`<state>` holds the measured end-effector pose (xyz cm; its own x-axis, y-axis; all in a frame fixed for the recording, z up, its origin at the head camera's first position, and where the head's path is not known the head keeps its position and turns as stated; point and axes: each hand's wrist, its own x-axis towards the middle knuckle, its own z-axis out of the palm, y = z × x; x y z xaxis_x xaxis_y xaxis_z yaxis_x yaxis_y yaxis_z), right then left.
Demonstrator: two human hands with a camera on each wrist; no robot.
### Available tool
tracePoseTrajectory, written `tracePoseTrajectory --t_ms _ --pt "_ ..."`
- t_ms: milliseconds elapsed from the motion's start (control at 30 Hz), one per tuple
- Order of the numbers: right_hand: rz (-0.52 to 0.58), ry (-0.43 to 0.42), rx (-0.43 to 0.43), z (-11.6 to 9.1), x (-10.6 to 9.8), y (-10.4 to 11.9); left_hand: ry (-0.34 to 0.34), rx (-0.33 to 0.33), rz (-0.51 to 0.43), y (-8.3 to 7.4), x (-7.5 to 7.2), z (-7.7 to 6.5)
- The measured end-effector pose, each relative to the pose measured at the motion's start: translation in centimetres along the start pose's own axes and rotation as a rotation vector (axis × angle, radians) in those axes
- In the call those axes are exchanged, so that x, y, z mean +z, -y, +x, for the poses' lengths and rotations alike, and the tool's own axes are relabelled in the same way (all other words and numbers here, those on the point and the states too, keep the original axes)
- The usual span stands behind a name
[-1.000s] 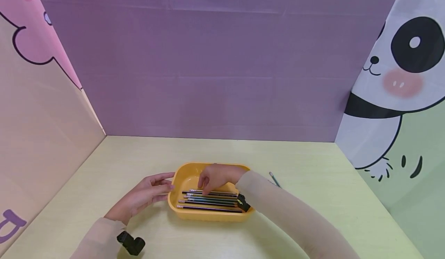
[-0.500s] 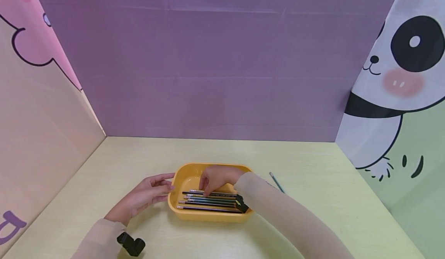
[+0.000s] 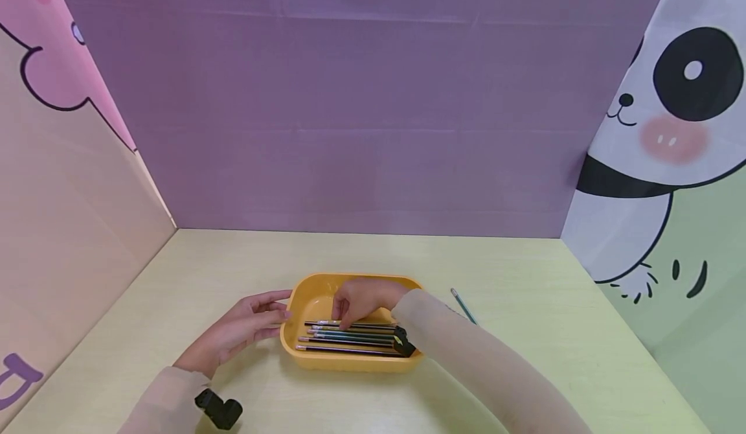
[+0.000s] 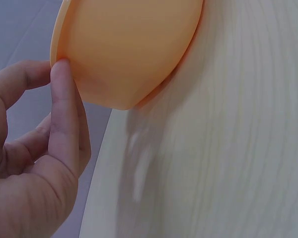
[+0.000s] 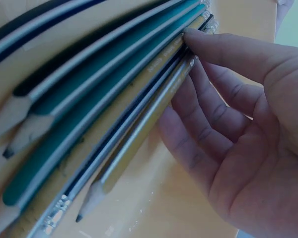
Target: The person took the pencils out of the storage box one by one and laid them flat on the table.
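A yellow plastic tray [image 3: 315, 301] sits on the table with several pencils [image 3: 350, 338] lying side by side in it, eraser ends to the left. My left hand [image 3: 247, 324] pinches the tray's left rim; in the left wrist view thumb and index finger meet at the orange-looking wall [image 4: 129, 49]. Reaching inside the tray, my right hand [image 3: 364, 298] has its fingers down on the back of the row. In the right wrist view the thumb and fingers pinch a gold pencil [image 5: 131, 146] and a dark blue pencil [image 5: 102, 153] near it. Green pencils [image 5: 84, 119] lie alongside.
One teal pencil [image 3: 463, 306] lies on the light wooden table [image 3: 495, 265], right of the tray, partly behind the right sleeve. A purple panel [image 3: 373, 129] stands at the back, with printed cartoon panels on both sides.
The right forearm has shifted slightly down and left, so more of the loose teal pencil shows. The right fingers stay on the row; the left hand stays at the rim.
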<state>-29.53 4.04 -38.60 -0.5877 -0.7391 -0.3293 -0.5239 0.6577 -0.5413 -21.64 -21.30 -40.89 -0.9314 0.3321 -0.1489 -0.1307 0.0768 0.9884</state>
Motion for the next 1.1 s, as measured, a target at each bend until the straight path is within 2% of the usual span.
tracePoseTrajectory --t_ms 133,433,767,1100 --pt "0.011 0.008 -0.003 -0.2 -0.1 0.1 0.005 0.001 -0.005 0.1 0.0 0.0" --pt "-0.046 -0.010 -0.033 -0.6 -0.9 0.2 -0.001 0.002 -0.003 0.2 0.0 0.1" --pt "0.054 -0.028 -0.024 -1.3 -1.8 0.8 -0.001 -0.005 -0.002 0.1 0.0 0.0" --pt "0.048 -0.045 -0.080 -1.6 -2.6 1.2 -0.001 -0.007 -0.006 0.0 0.0 0.0"
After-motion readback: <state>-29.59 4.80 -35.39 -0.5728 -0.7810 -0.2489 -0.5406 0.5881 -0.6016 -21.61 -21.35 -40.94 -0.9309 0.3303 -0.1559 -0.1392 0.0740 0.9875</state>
